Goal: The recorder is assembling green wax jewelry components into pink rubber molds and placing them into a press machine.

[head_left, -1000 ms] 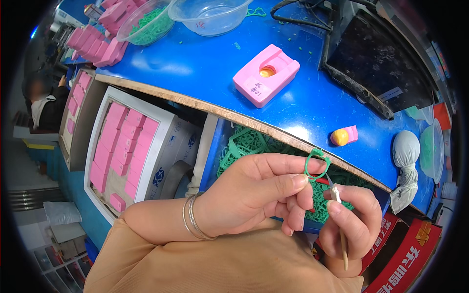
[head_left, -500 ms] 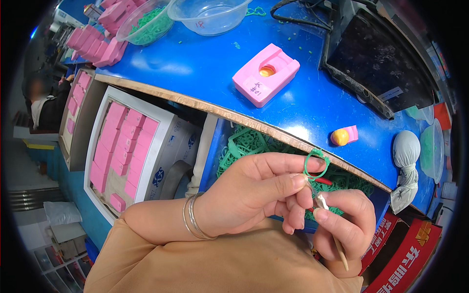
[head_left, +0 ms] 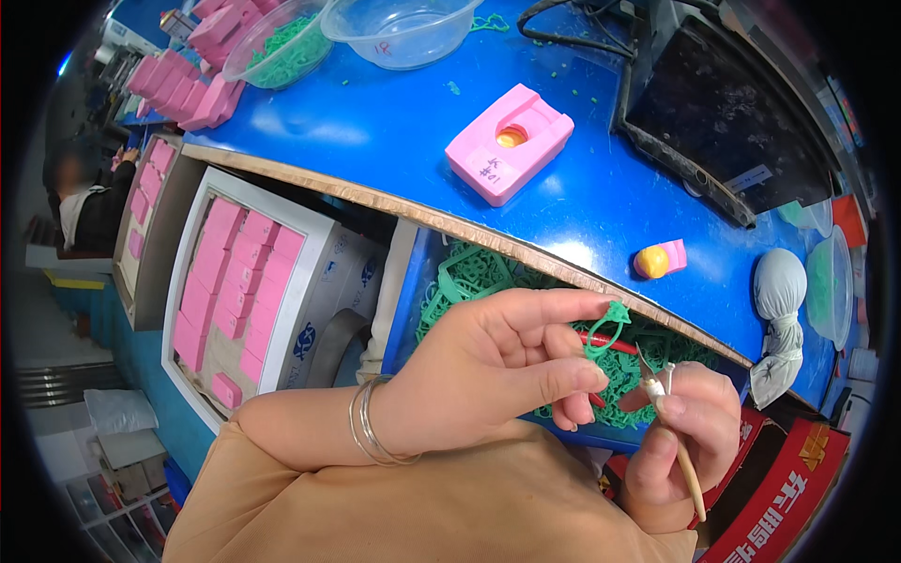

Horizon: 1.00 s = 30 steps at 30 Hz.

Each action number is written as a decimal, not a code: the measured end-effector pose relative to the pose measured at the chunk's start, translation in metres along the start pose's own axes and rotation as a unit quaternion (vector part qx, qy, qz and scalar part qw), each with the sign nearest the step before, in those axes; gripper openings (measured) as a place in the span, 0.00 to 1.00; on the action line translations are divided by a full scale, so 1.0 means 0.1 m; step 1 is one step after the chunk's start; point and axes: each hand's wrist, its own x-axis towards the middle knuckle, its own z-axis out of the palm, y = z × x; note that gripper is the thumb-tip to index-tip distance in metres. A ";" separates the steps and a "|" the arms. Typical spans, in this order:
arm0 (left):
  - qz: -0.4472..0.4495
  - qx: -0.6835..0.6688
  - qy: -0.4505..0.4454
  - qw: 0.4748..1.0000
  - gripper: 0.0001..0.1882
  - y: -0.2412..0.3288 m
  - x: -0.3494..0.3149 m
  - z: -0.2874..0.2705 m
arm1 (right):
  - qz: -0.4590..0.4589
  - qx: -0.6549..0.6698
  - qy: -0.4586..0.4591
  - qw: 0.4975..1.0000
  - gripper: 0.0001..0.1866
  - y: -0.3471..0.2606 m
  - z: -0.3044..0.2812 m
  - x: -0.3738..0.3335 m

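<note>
Closely held: a green ring [head_left: 602, 351] in the left hand [head_left: 493, 364], a knife [head_left: 690, 474] in the right

At the left hand, the ring is held tilted, its ornamented top met by the outstretched index fingertip and its lower side placed near the thumb. A moderate gap is left between index finger and thumb, while the other fingers are curled; exactly how the lower rim is pinched cannot be told. By the right hand [head_left: 693, 408], the wooden-handled knife is gripped between closed thumb and fingers, its blade [head_left: 644, 362] pointed upward near the ring but apart from it.

Both hands are held before a blue bin [head_left: 404, 324], in which green pieces [head_left: 469, 277] are heaped; a red rod [head_left: 627, 348] is seen behind the ring. On the blue table [head_left: 375, 122], a hollowed pink block [head_left: 521, 159], a pink-and-yellow piece [head_left: 661, 260] and a grey cloth bundle [head_left: 781, 284] are set. At the left, pink blocks [head_left: 221, 225] are ranged inside a box [head_left: 328, 272].
</note>
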 end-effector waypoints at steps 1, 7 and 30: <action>0.002 -0.017 0.003 1.000 0.25 -0.01 -0.01 0.00 | -0.001 -0.019 -0.004 1.000 0.12 0.00 0.00 0.01; 0.002 0.024 -0.005 1.000 0.24 -0.02 -0.01 -0.02 | 0.003 -0.034 -0.020 0.999 0.12 0.01 -0.01 0.03; -0.006 0.014 -0.026 1.000 0.24 -0.02 0.00 -0.02 | 0.002 0.015 -0.029 0.999 0.14 -0.01 0.06 0.02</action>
